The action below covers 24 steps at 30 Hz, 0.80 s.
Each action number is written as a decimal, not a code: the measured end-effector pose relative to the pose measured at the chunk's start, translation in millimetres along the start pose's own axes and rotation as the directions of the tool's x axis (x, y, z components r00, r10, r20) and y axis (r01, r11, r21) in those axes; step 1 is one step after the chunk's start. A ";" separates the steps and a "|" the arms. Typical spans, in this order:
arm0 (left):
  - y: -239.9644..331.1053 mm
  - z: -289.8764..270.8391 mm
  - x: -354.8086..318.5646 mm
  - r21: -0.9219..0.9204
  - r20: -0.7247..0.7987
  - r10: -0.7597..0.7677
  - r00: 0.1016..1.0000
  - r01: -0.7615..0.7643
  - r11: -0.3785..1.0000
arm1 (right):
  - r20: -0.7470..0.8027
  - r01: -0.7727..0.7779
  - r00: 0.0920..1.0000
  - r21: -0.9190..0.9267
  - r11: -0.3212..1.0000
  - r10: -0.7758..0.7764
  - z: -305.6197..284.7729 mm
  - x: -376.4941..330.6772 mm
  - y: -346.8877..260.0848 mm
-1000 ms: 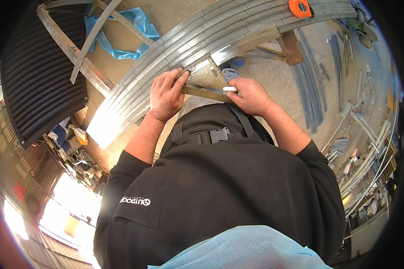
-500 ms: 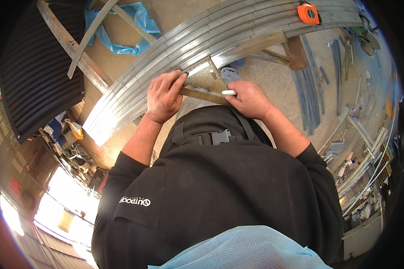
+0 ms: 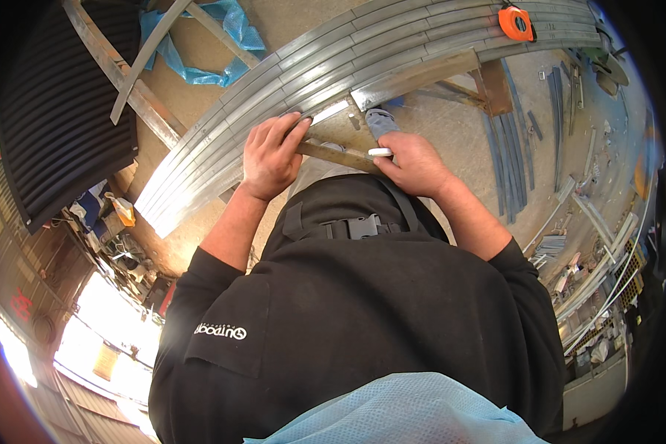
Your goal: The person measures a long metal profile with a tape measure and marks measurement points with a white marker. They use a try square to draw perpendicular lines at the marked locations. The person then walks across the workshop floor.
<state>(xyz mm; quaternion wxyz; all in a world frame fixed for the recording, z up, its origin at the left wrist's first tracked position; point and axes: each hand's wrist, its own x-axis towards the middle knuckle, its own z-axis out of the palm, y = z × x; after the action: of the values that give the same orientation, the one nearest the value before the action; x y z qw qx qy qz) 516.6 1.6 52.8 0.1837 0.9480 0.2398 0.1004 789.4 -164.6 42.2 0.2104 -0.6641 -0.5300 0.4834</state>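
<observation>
My left hand [image 3: 275, 157] has its fingers bent over the near edge of the lined-up grey metal tubes [image 3: 314, 74], beside a bright short strip [image 3: 330, 112] of that edge. What lies under the fingertips is partly hidden. Closed round a short white marker-like stick [image 3: 379, 152], my right hand [image 3: 413, 163] is over the right end of a narrow steel bar [image 3: 337, 154]. That bar crosses between both hands, close to my waist. Just past the right hand, a grey shoe or trouser leg [image 3: 381, 123] shows below.
An orange tape measure [image 3: 516, 24] rests on the tubes at the far right. Blue-grey metal lengths [image 3: 507, 159] lie on the floor to the right. Black corrugated sheet [image 3: 66, 111], steel beams [image 3: 118, 81] and blue plastic wrap [image 3: 200, 76] are at the far left.
The view has shifted very slightly. Both hands stay almost in the same place, and the white stick is still in my right hand.
</observation>
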 end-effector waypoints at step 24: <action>-6.5 8.6 1.9 -0.049 -0.023 0.035 0.999 -0.037 0.998 | -0.107 -0.010 0.994 0.048 0.999 0.015 -8.4 -7.7 4.4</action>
<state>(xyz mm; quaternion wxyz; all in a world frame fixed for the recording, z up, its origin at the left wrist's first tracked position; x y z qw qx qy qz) 517.9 5.2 42.6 0.2026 0.9461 0.2222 0.1202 799.1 -171.2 45.7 0.2512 -0.6873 -0.5021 0.4609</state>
